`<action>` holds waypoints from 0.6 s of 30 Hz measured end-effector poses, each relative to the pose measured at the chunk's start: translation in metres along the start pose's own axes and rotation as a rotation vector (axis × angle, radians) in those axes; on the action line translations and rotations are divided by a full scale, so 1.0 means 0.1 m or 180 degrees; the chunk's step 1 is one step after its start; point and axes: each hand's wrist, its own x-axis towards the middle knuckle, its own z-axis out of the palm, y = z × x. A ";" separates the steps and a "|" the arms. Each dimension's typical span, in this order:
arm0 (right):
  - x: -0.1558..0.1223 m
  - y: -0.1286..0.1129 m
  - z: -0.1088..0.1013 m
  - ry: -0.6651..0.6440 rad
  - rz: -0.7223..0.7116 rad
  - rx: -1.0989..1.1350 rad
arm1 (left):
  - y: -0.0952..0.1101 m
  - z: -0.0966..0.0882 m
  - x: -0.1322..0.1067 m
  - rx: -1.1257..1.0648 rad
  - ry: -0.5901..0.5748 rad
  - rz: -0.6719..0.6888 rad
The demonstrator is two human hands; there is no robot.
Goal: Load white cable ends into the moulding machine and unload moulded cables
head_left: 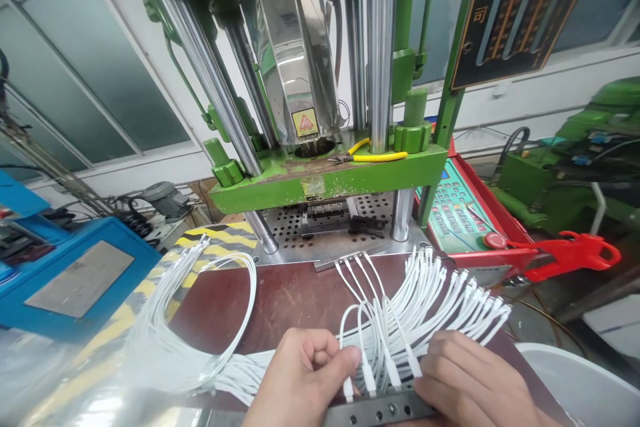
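A dark metal bar with round holes [383, 411] lies low in front of me, with several white cable plugs [369, 377] standing in a row along it. My left hand [307, 373] is closed at its left side, thumb and forefinger pinching the leftmost white cable just above its plug. At the bar's right end, my right hand [467, 377] is closed with fingers curled around the end, beside the rightmost plug; its thumb is hidden. The cables' far ends reach a second, thin metal bar [350, 258] lying farther back on the brown board.
A big bundle of white cables [230, 370] curves across the brown board [295, 290]. Behind stands a green press [330, 180] with steel columns; yellow-handled pliers [380, 157] rest on it. A control panel [457, 213] is right of it, a white tub [575, 373] at lower right.
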 end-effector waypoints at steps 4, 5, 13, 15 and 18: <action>0.04 0.07 -0.02 -0.0056 -0.0095 0.0039 | 0.04 0.04 0.02 -0.0272 -0.0029 0.0037; 0.03 0.09 -0.02 -0.0095 -0.0129 0.0075 | 0.05 0.05 0.02 -0.0381 -0.0056 0.0037; -0.11 0.29 0.01 -0.0376 0.0140 0.0112 | -0.01 0.05 0.01 -0.0749 -0.0265 0.0001; -0.04 0.35 -0.03 -0.0175 0.0386 -0.0239 | -0.03 0.10 0.02 -0.1029 -0.0366 -0.0087; 0.16 0.47 -0.15 0.0170 0.0615 -0.1042 | -0.01 0.31 0.04 -0.1663 -0.0497 -0.0361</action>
